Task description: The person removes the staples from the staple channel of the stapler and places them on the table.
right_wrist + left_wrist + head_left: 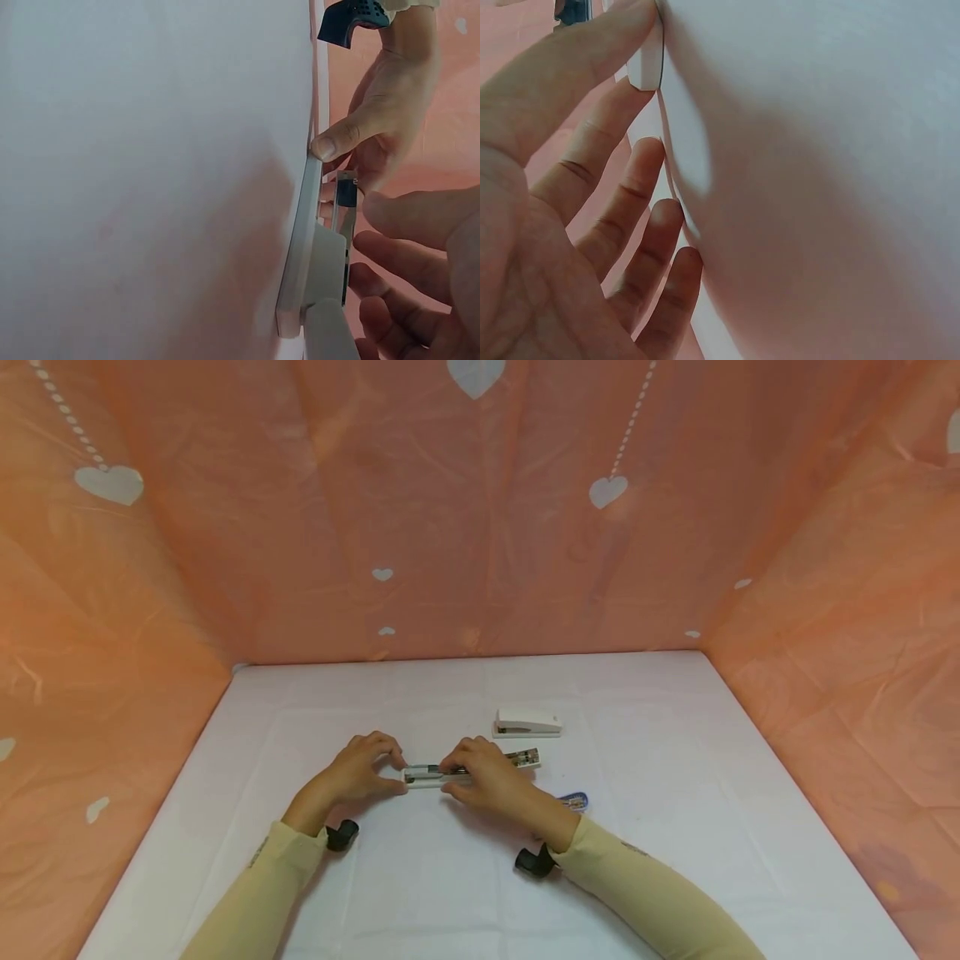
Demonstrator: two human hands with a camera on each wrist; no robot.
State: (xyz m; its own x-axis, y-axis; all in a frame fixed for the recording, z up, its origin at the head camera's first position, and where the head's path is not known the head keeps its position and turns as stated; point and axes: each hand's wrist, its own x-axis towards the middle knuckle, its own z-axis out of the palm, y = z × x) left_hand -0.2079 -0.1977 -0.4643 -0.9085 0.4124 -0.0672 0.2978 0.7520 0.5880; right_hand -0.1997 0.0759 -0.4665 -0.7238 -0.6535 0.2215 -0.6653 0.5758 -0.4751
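A white stapler (427, 783), its top swung open, lies lengthwise on the white table. Its opened top arm (527, 758), with metal inside, points right past my right hand. My left hand (366, 768) pinches the stapler's left end between thumb and index finger; its other fingers are spread behind in the left wrist view. My right hand (483, 777) holds the stapler near its middle, thumb and fingertips at the metal rail (349, 221). A dark piece (346, 192) sits at the rail's end in the right wrist view. My right hand hides part of the stapler.
Behind the right hand stands a second white stapler (527, 724), closed. A small blue-rimmed object (574, 801) lies beside my right wrist, partly hidden by it. Orange curtains (480, 527) with heart prints border the white table (675, 827) at the back and sides.
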